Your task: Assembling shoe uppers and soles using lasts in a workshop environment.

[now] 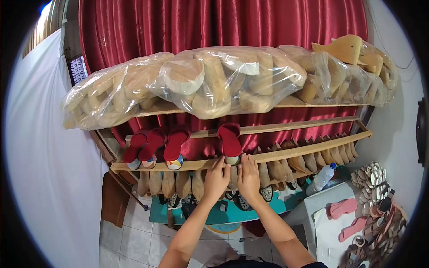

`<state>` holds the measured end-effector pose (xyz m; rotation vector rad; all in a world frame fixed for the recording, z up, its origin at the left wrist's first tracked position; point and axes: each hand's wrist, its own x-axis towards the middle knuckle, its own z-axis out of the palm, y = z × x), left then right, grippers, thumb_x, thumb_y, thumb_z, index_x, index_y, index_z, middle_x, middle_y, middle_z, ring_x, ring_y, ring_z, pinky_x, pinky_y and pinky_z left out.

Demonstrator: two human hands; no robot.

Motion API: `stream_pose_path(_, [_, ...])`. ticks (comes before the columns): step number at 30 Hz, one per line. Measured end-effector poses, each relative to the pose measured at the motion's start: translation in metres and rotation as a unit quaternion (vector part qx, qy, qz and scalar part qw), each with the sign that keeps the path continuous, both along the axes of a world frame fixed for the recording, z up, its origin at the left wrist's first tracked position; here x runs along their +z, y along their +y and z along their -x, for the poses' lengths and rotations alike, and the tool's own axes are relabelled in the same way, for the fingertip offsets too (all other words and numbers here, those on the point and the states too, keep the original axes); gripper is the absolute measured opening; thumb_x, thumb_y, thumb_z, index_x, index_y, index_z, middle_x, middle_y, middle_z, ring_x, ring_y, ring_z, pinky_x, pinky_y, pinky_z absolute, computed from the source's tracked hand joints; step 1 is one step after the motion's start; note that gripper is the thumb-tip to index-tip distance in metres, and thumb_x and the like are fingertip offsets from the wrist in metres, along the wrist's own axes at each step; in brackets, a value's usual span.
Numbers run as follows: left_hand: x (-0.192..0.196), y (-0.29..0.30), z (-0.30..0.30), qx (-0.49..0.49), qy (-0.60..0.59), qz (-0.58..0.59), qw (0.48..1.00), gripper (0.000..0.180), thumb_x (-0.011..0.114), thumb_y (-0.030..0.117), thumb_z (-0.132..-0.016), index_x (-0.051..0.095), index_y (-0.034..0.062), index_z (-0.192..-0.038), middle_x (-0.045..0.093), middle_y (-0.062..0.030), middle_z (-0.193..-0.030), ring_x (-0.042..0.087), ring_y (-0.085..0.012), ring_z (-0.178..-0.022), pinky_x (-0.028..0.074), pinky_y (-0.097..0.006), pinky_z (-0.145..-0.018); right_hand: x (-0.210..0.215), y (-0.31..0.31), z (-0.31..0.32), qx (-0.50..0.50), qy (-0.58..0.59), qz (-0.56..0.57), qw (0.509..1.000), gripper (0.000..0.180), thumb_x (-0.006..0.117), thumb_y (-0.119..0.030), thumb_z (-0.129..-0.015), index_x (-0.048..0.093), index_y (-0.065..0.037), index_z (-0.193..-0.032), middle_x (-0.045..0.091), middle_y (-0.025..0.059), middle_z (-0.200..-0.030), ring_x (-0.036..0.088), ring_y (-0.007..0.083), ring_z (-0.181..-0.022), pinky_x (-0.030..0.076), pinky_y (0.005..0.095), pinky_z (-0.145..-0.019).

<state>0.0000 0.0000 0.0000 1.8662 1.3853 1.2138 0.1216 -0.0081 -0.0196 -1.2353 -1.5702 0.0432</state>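
Both hands, the left hand [216,178] and right hand [249,175], are resting fingers-spread on the shelf rail [286,155], reaching toward the upright red shoe [230,142] standing just beyond them.

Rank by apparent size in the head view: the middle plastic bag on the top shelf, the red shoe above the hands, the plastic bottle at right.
1. Middle plastic bag, clearly largest.
2. Red shoe and plastic bottle look about alike; fisheye bending leaves their order unsure.
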Motion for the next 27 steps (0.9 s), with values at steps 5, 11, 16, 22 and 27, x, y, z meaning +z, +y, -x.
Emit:
stream_pose_path(5, [-0.004,-0.035,-0.005,0.111,0.19,-0.223,0.95,0.037,0.052,0.014,-0.077,0.051,-0.0013,-0.11,0.051,-0.0177,-0.112,0.049,-0.0347,-0.099,0.039,-0.04,-0.086,0.004,-0.04,0.011,-0.121,-0.154,-0.051,0.979,0.033,0.049,-0.012,-0.08,0.052,0.002,-0.109,0.052,0.0178,-0.111,0.045,0.0325,-0.108,0.029,0.0468,-0.095])
stream_pose_path(11, [-0.034,-0.106,-0.002,0.07,0.256,-0.187,0.946,0.033,0.05,0.016,-0.077,0.053,-0.0013,-0.105,0.053,-0.0163,-0.11,0.05,-0.0317,-0.098,0.042,-0.037,-0.084,-0.024,-0.118,0.014,-0.152,-0.197,0.011,0.969,0.03,0.051,-0.018,-0.079,0.056,-0.001,-0.104,0.054,0.015,-0.109,0.045,0.0305,-0.109,0.029,0.0475,-0.095])
stream_pose_path(16, [-0.057,-0.185,0.004,-0.011,0.262,-0.164,0.951,0.029,0.05,0.018,-0.077,0.057,-0.0014,-0.097,0.057,-0.0155,-0.104,0.054,-0.0292,-0.092,0.044,-0.037,-0.08,-0.054,-0.207,0.023,-0.19,-0.202,0.039,0.96,0.03,0.049,-0.021,-0.08,0.057,-0.002,-0.102,0.055,0.0136,-0.106,0.045,0.0284,-0.109,0.027,0.048,-0.096])
stream_pose_path(22, [-0.086,-0.285,0.015,-0.088,0.289,-0.136,0.944,0.025,0.05,0.016,-0.076,0.059,0.0,-0.094,0.059,-0.0128,-0.098,0.055,-0.0274,-0.089,0.045,-0.038,-0.074,-0.083,-0.32,0.04,-0.227,-0.192,0.107,0.949,0.029,0.049,-0.019,-0.08,0.056,-0.002,-0.103,0.056,0.0115,-0.107,0.046,0.0259,-0.109,0.027,0.0466,-0.096])
stream_pose_path(27, [-0.093,-0.349,0.008,-0.165,0.311,-0.133,0.926,0.021,0.051,0.014,-0.074,0.059,0.0012,-0.089,0.059,-0.0099,-0.092,0.055,-0.0259,-0.088,0.045,-0.037,-0.074,-0.088,-0.397,0.042,-0.277,-0.201,0.139,0.929,0.03,0.05,-0.016,-0.079,0.056,-0.003,-0.106,0.055,0.0096,-0.109,0.044,0.0236,-0.112,0.025,0.0448,-0.099])
